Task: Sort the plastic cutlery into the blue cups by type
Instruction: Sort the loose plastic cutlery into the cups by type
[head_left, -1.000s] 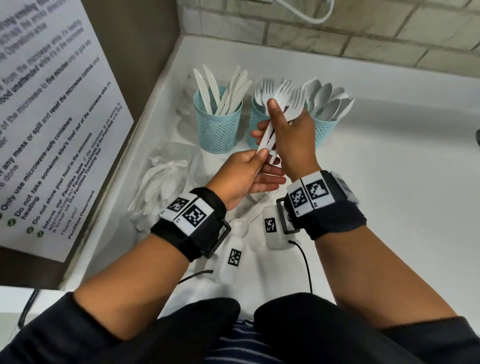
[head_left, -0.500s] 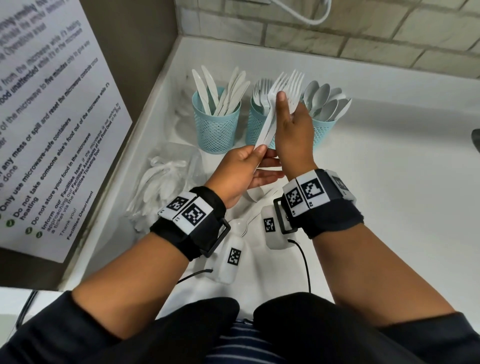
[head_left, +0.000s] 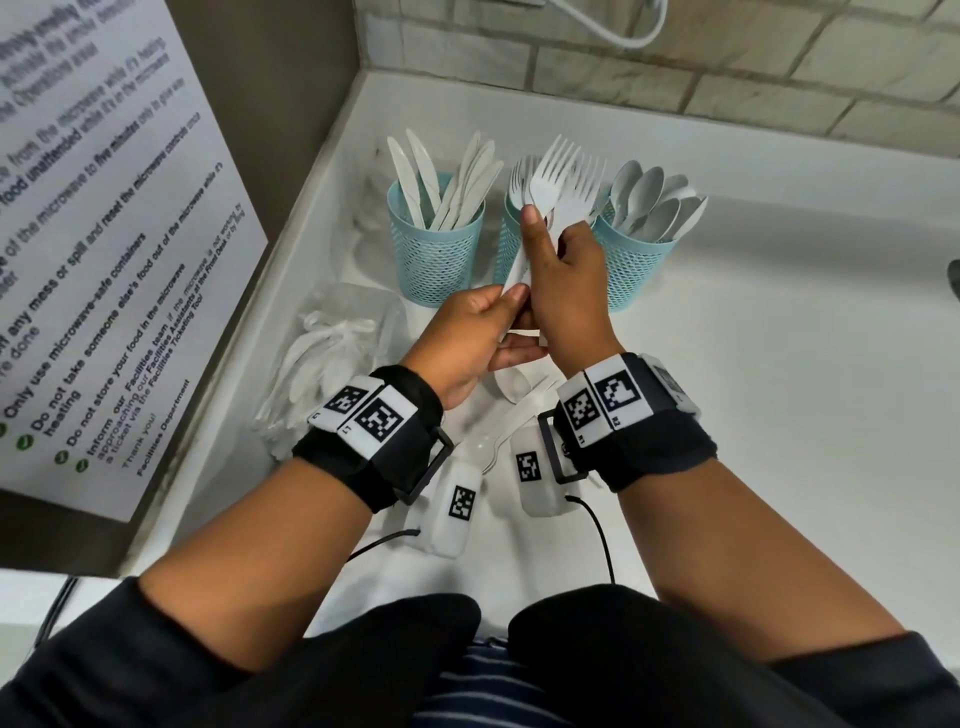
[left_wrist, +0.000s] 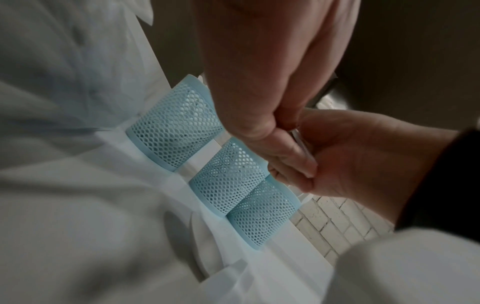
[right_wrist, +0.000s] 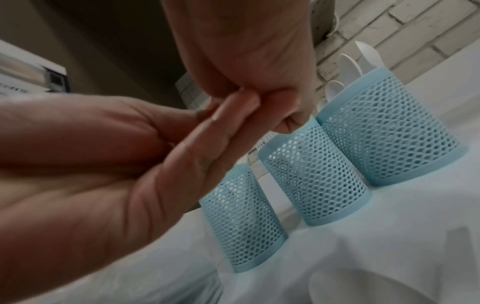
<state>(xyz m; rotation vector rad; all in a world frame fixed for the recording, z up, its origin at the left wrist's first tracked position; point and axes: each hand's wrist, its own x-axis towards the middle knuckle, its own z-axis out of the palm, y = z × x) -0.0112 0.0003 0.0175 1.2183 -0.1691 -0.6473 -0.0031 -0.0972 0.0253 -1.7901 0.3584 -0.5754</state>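
On the white counter (head_left: 779, 364) the three blue mesh cups (head_left: 436, 249) stand sorted. The bundle of white plastic forks (head_left: 563, 182) has risen since a second ago and now hangs just above the middle fork cup, probably near release. Right hand (head_left: 563, 291) wraps its handles, thumb extended; left hand (head_left: 467, 343) pinches their lower ends.
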